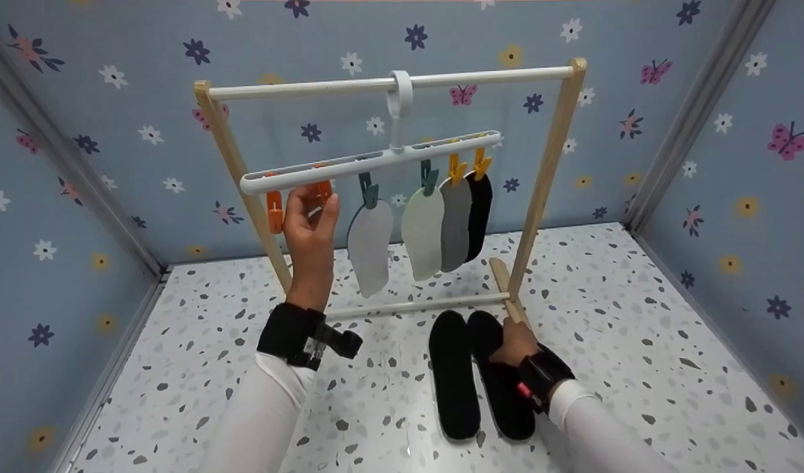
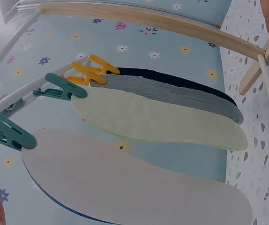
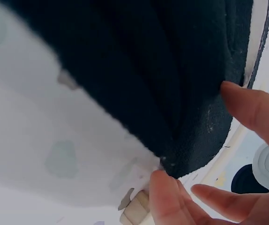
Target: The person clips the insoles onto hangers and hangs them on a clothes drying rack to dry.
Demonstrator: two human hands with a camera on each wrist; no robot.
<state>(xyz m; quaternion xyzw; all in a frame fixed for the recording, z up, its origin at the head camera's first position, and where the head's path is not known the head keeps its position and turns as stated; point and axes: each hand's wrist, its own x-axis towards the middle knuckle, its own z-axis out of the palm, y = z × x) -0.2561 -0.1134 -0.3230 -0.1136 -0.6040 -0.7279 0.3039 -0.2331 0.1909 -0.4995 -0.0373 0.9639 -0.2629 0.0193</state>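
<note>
A white clip hanger (image 1: 310,176) hangs from the rack's top rod. My left hand (image 1: 312,230) pinches an orange clothespin (image 1: 324,190) on the hanger's left half; another orange clothespin (image 1: 274,211) hangs beside it, holding nothing. Green clothespins (image 2: 65,87) hold a pale grey insole (image 1: 370,249) and a cream insole (image 1: 423,235). Yellow ones (image 1: 482,164) hold a grey insole (image 1: 457,223) and a black insole (image 1: 481,213). Below, my right hand (image 1: 517,345) grips the far end of a black insole (image 1: 512,410), fingertips on its edges. Its mate (image 1: 456,381) lies alongside.
The rack has wooden side posts (image 1: 552,171), a white top rod (image 1: 494,79) and a low white bar (image 1: 408,307). A wooden foot (image 1: 500,272) lies near my right hand. Flower-patterned walls (image 1: 717,210) enclose the speckled white surface (image 1: 198,381).
</note>
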